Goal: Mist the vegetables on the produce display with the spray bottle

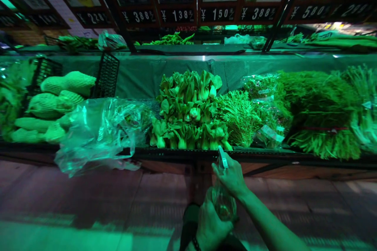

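Observation:
A clear spray bottle (225,206) with a pale trigger head is held in front of the vegetable shelf. My right hand (231,176) is closed round its neck and trigger, with the nozzle pointing toward the shelf. Lower down, my left hand (210,223) wraps the bottle's body from the left; a dark bracelet shows at that wrist. Just beyond the nozzle, bok choy (188,113) stands in stacked rows. Leafy greens (238,115) lie directly to the right of them.
A black shelf edge (176,154) runs across in front of me. Clear plastic bags (100,129) hang over it at left, beside net-wrapped produce (55,105) and a black crate (107,74). Bundled greens (321,113) fill the right. Price signs (220,1) hang above.

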{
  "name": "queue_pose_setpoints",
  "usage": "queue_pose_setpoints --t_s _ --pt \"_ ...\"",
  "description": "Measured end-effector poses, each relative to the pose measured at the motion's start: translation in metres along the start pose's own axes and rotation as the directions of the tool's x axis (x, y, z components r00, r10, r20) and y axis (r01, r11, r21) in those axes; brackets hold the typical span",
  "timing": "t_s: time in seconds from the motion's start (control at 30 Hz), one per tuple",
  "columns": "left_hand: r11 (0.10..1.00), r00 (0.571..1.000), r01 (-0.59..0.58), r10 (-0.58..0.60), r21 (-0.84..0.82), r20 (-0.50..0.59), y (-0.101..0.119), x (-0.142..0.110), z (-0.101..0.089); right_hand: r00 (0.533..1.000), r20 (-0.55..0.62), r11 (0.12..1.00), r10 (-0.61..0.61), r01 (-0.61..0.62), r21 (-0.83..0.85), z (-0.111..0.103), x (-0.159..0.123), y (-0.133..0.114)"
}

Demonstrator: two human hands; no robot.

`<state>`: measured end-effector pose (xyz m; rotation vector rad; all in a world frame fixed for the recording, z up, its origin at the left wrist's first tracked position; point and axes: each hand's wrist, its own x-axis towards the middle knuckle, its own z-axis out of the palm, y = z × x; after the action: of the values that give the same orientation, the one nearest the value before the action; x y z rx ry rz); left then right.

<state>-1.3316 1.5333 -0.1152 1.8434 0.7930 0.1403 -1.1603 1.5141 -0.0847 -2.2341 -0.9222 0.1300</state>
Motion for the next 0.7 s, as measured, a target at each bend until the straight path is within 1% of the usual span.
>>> queue_pose_setpoints --t_s 0.03,0.13,0.23,0.3,0.37,0.5,0.6,0.7 --pt "1.0 1.0 0.008 -0.008 -0.008 0.01 -0.001 0.004 -0.002 1.0 -0.006 1.0 -0.003 0.003 0.009 0.002 0.003 -0.002" --pt "0.995 0.996 0.083 -0.08 -0.054 0.047 -0.003 0.019 -0.011 0.999 -0.031 0.998 -0.03 0.031 0.049 0.009 0.019 -0.008" --pt "0.992 0.992 0.109 -0.104 -0.071 0.072 -0.003 0.036 -0.029 0.998 -0.037 0.998 -0.05 0.051 0.044 0.019 0.041 -0.017" --pt "0.992 0.992 0.102 -0.095 -0.08 0.087 -0.002 0.049 -0.047 0.998 -0.045 0.999 -0.045 0.047 0.026 0.028 0.055 -0.024" --pt "0.995 0.994 0.068 -0.062 -0.067 0.093 -0.003 0.063 -0.067 0.997 -0.078 0.999 -0.028 0.03 0.023 0.037 0.068 -0.034" --pt "1.0 0.997 0.001 -0.001 0.007 0.071 -0.008 0.096 -0.099 0.995 -0.102 0.997 0.021 -0.012 0.083 0.051 0.099 -0.053" --pt "1.0 0.997 -0.003 0.003 -0.002 0.083 -0.007 0.125 -0.117 0.992 -0.117 0.995 0.039 -0.028 0.097 0.054 0.131 -0.065" --pt "0.999 0.994 -0.028 0.031 -0.038 0.105 0.004 0.157 -0.134 0.989 -0.129 0.99 0.068 -0.052 0.129 0.051 0.167 -0.075"
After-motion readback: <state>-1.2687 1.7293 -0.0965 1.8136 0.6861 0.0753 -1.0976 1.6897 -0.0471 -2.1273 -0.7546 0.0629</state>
